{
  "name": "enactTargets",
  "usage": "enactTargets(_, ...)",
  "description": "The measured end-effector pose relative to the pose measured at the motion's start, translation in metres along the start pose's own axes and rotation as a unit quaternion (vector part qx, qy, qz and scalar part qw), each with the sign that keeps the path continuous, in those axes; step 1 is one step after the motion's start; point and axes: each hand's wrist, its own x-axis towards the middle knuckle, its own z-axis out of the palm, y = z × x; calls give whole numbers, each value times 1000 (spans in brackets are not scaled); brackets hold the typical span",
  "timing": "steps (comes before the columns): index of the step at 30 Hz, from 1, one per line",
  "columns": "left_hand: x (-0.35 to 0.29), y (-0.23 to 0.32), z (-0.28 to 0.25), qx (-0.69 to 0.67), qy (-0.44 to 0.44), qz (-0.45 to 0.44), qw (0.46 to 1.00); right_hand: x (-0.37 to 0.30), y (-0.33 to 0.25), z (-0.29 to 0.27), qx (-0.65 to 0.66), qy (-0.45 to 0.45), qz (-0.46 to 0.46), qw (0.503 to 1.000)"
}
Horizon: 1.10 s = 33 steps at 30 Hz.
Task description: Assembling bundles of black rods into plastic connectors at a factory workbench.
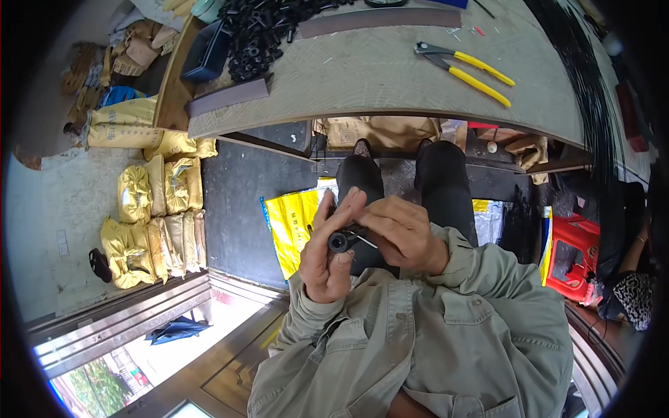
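Above my lap, my left hand [326, 268] is closed around a short black tubular part [339, 242], its round hollow end facing up toward me. My right hand [410, 233] is closed too, with its bent fingertips pressed against the right side of the same part. A thin pale rod [368, 242] sticks out beside the tube, under the right fingers; whether it belongs to the tube I cannot tell. My fingers hide most of the part.
Ahead stands a workbench [362, 76] with yellow-handled cutting pliers [468, 68], a heap of black parts [254, 42], and a dark blue bin [206, 56]. Long black strands [582, 76] hang at right, near a red stool [573, 256] and another person's arm [633, 251]. Yellow sacks [132, 254] lie left.
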Motion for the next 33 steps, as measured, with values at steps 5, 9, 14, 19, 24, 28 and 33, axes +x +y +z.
enactTargets(5, 2, -2, 9, 8, 10, 22, 1000, -5, 4, -3, 18, -6, -18, 1000)
enactTargets(9, 4, 1, 8, 24, 13, 4, 1000, -5, 8, -6, 51, -23, -21, 998)
enactTargets(14, 10, -2, -2, 3, -18, -10, 1000, -11, 11, -4, 83, -32, -12, 996)
enactTargets(19, 24, -16, -8, -25, -99, 11, 995, -4, 13, -9, 109, -69, 14, 992)
enactTargets(24, 31, -26, -5, -54, -102, 40, 993, 11, 24, -20, 150, -123, 25, 981)
enactTargets(28, 29, -28, 2, -164, -19, 9, 986, 61, 45, -72, -47, -242, 15, 969)
enactTargets(33, 22, -9, 17, -330, 71, -132, 932, 78, 114, -131, -524, -109, 111, 838)
